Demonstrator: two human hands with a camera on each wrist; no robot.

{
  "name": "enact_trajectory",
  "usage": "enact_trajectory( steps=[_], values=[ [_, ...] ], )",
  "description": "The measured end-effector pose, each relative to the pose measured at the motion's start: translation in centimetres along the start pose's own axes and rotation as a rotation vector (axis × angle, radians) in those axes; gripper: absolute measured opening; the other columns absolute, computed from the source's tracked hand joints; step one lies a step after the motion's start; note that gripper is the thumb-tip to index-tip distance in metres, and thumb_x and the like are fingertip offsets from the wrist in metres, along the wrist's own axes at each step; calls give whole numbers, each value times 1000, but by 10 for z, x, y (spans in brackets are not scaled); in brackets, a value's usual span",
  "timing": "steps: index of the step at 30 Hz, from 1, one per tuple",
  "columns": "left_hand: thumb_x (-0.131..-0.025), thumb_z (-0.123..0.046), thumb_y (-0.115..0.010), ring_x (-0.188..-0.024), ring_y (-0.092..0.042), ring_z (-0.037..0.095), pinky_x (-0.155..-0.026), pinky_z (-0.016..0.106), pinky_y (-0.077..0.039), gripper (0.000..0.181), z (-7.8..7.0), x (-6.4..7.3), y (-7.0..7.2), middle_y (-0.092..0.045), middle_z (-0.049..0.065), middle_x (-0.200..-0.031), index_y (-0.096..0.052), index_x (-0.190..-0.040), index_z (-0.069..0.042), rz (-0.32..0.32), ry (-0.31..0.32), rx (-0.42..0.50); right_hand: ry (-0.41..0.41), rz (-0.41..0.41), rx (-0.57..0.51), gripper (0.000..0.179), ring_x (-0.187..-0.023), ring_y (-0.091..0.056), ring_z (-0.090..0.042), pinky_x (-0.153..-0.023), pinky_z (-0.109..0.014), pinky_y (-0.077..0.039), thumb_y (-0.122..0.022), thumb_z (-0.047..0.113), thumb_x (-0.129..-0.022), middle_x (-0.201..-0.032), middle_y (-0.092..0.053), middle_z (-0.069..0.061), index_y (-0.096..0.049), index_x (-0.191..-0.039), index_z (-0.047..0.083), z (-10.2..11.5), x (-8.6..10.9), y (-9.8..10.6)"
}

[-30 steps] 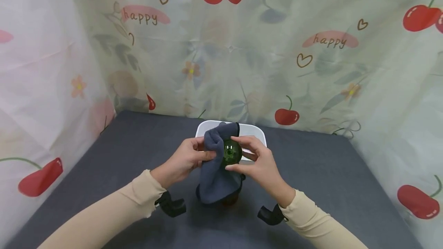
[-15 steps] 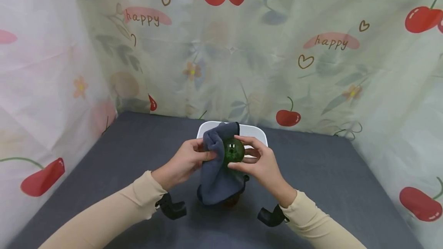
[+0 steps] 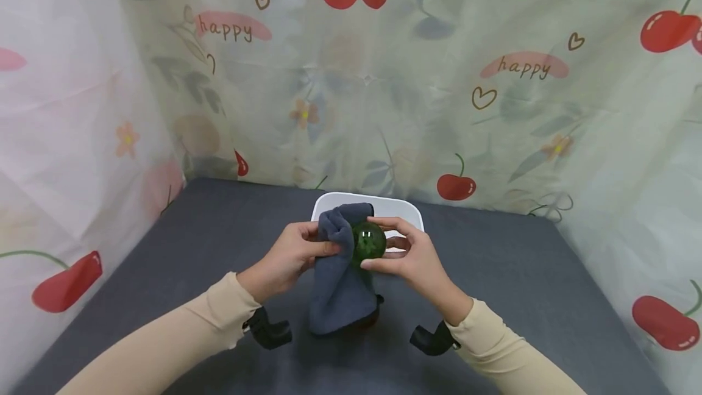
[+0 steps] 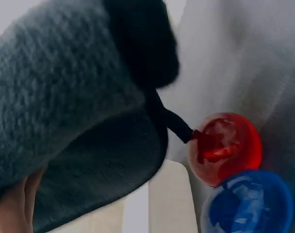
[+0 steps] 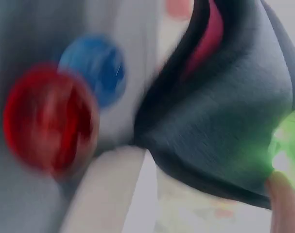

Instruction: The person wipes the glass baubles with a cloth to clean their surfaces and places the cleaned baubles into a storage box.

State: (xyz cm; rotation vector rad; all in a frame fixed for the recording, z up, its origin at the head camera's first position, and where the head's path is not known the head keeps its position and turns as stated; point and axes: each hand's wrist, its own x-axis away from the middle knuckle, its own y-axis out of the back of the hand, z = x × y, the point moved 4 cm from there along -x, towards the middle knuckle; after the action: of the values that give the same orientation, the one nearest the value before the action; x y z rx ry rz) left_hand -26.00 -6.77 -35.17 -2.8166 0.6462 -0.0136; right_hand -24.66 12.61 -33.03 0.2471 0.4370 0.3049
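My left hand [image 3: 290,258] pinches a dark grey cloth [image 3: 342,297] that hangs in folds, its thumb pressed on the front. The right hand [image 3: 414,258] holds a shiny see-through green ball [image 3: 370,240] between thumb and fingers, against the cloth's right side. In the right wrist view, the green ball [image 5: 290,150] glows at the right edge, with a fingertip on it and the cloth [image 5: 225,116] behind. The cloth hides the green ball's left part and the tips of the left hand's fingers.
A white bin [image 3: 395,206] stands behind the hands. Below the cloth, a clear red ball [image 4: 226,148] and a clear blue ball [image 4: 249,206] lie side by side on the dark grey tabletop [image 3: 493,273]. A patterned curtain [image 3: 384,96] surrounds the table.
The cloth has dropped slightly and shifted left, its lower edge swinging leftward. The green ball has turned in the right hand's fingers and stays about level.
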Motion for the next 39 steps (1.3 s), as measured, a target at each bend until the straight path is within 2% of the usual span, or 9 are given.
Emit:
enact_trajectory(
  steps=[3, 8, 10, 17, 19, 25, 28, 32, 39],
  values=[
    [-78, -4, -71, -90, -62, 19, -75, 33, -53, 50, -1, -2, -2, -61, 9, -104, -53, -123, 6, 16, -5, -4, 4, -12, -12, 65, -90, -63, -18, -78, -31, -53, -81, 3, -67, -116, -55, -7, -56, -126, 13, 3, 0, -2],
    [-73, -11, -78, -99, -59, 25, -79, 39, -52, 57, -3, -4, -4, -59, 13, -113, -56, -125, -4, -3, -36, -137, 258, -56, 591, 70, -102, -59, -11, -87, -26, -48, -84, 23, -65, -117, -58, 0, -53, -127, 14, 20, 3, -11],
    [-72, -9, -78, -97, -60, 26, -77, 40, -52, 52, -4, -3, -3, -61, 13, -112, -59, -120, -4, -23, -49, -151, 291, -55, 657, 68, -101, -59, -11, -86, -25, -48, -84, 26, -65, -116, -59, 0, -54, -124, 13, 21, 2, -11],
    [-78, 2, -69, -81, -64, 17, -70, 31, -54, 38, -8, -1, 2, -65, 7, -96, -59, -115, 6, -50, -24, -45, 27, -4, 45, 62, -94, -61, -18, -80, -30, -52, -83, 9, -66, -113, -59, -3, -58, -122, 17, 7, -4, 0],
    [-80, 3, -67, -80, -64, 16, -70, 29, -53, 38, -10, -1, 1, -64, 7, -95, -57, -116, 8, -39, -16, -14, 32, -5, -6, 62, -101, -58, -20, -83, -32, -51, -83, 8, -66, -117, -56, -6, -57, -123, 14, 8, -4, 2],
    [-78, -7, -73, -94, -61, 22, -75, 37, -53, 50, -12, -3, -5, -59, 12, -111, -55, -123, 2, 12, -11, -109, 317, -39, 565, 69, -102, -53, -14, -82, -27, -51, -88, 24, -59, -113, -54, -1, -57, -119, 10, 27, -2, -3],
    [-75, -11, -77, -99, -59, 25, -77, 41, -52, 53, -13, -5, -6, -57, 13, -117, -57, -123, -2, -1, -15, -176, 384, -22, 690, 66, -98, -56, -11, -76, -23, -52, -88, 25, -60, -109, -54, 1, -58, -118, 12, 33, -3, -6],
    [-77, -6, -74, -94, -61, 21, -76, 37, -53, 46, -8, -6, -3, -61, 11, -109, -58, -120, 1, -10, 1, -133, 318, 16, 539, 60, -94, -58, -10, -74, -22, -52, -87, 22, -61, -108, -55, 5, -61, -115, 18, 29, -6, -1],
    [-82, 4, -64, -72, -58, 9, -63, 22, -49, 22, -2, -8, 1, -63, 0, -87, -63, -101, -7, 4, 19, 85, 82, 54, -97, 62, -96, -61, -21, -80, -36, -52, -82, 0, -64, -122, -55, -7, -57, -121, 4, 6, -8, 7]
  ],
)
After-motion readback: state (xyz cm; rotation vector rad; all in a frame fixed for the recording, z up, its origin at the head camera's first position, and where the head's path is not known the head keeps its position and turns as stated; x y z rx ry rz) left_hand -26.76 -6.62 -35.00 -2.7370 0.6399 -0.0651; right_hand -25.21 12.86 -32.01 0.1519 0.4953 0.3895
